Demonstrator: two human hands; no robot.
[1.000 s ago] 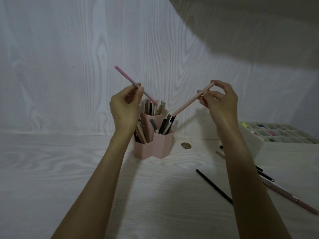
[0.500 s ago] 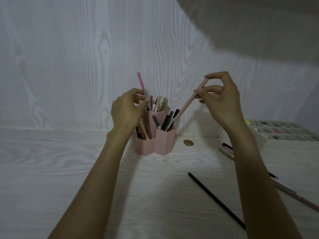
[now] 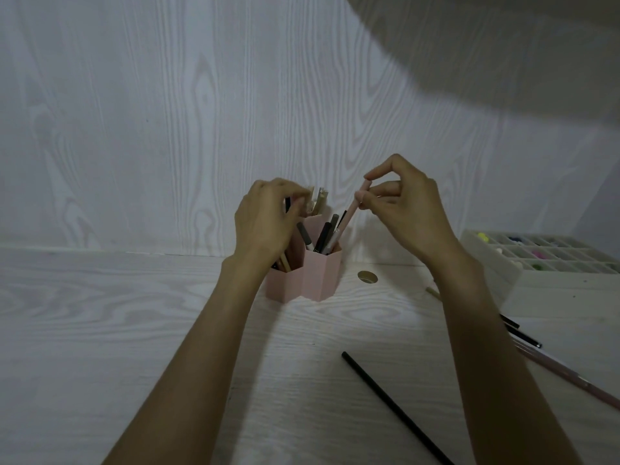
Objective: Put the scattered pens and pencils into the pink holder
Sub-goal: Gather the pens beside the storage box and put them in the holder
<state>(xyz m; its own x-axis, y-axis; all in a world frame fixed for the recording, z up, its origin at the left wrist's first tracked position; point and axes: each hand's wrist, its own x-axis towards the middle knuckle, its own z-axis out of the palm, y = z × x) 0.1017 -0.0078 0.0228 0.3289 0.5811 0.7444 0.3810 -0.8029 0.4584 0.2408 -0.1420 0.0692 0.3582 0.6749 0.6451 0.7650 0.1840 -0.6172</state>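
The pink holder [image 3: 318,280] stands at the back of the desk with several pens in its hexagonal cups. My right hand [image 3: 406,209] pinches the top of a pale pink pen [image 3: 350,213], which slants down into the front right cup. My left hand [image 3: 265,223] hovers over the left and back cups, its curled fingertips blurred at the pen tops. The bright pink pen it carried is hidden. A black pencil [image 3: 396,407] lies loose on the desk in front.
Right of my right forearm lie a long pink pen [image 3: 563,374] and thin black pens [image 3: 523,337]. A white compartment box [image 3: 536,283] holding small coloured bits stands at the right. There is a round cable hole [image 3: 367,276] by the holder and a wall behind.
Both hands came down toward the holder. The bright pink pen in my left hand tipped upright and sank out of sight. The pale pink pen slid deeper into the front cup.
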